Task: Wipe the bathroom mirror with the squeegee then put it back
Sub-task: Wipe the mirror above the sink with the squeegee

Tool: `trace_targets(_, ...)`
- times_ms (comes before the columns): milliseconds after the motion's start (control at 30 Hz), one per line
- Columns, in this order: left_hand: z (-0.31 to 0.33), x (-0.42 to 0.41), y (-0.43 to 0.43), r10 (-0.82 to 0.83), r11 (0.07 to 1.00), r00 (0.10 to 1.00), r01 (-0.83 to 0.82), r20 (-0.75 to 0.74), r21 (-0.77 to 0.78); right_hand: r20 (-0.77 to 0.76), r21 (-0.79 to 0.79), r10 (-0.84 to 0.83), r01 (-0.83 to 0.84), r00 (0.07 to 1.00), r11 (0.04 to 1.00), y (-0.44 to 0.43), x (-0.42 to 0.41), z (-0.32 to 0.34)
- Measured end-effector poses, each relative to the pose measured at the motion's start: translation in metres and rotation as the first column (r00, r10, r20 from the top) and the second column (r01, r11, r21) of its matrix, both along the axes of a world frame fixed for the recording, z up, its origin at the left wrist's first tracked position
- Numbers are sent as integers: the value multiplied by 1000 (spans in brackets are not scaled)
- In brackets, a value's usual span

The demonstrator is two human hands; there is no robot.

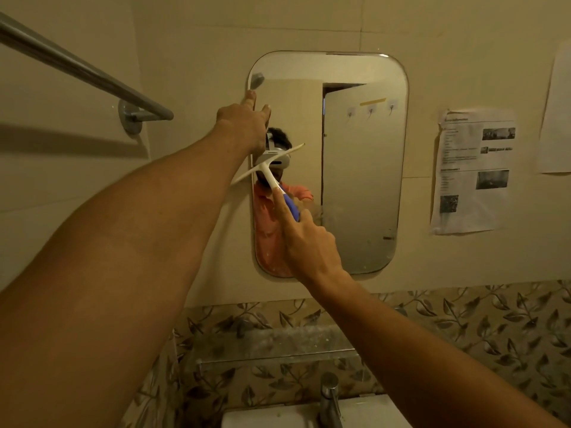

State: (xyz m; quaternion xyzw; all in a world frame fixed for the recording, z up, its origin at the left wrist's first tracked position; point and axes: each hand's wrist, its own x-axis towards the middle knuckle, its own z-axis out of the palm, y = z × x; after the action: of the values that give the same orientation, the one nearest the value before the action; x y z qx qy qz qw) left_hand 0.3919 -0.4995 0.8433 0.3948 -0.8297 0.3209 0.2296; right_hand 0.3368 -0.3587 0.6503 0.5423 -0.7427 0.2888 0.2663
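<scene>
White plastic squeegee [268,168] with blue handle gripped by right hand [309,242], blade tilted on rounded wall mirror [364,180]; left hand [244,122] fingertips pressed at its edge, likely bracing.

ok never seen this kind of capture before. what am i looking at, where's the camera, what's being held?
There is no robot here: a person works with bare hands, and the single wide-angle camera sits on their head, looking forward and down, so both arms reach in from the bottom edge. Ahead is a wall mirror with rounded corners. The left hand is raised, fingertips at the mirror's upper left edge. The right hand grips the blue handle of a white squeegee, whose blade lies tilted across the mirror's left edge. Around it: a towel bar on the left wall, printed sheets taped to the right, and a tap below. The figure in the glass is the wearer's reflection.
</scene>
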Motion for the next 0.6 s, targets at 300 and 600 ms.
trace_targets(300, -1, 2, 7, 10, 1000, 1000, -10, -1, 24, -15, 13, -5, 5, 1000, 1000, -6, -18, -57)
trace_targets(600, -1, 2, 12, 36, 999, 999, -36, 4, 23, -33, 30, -7, 8, 999, 1000, 10, -36, -106)
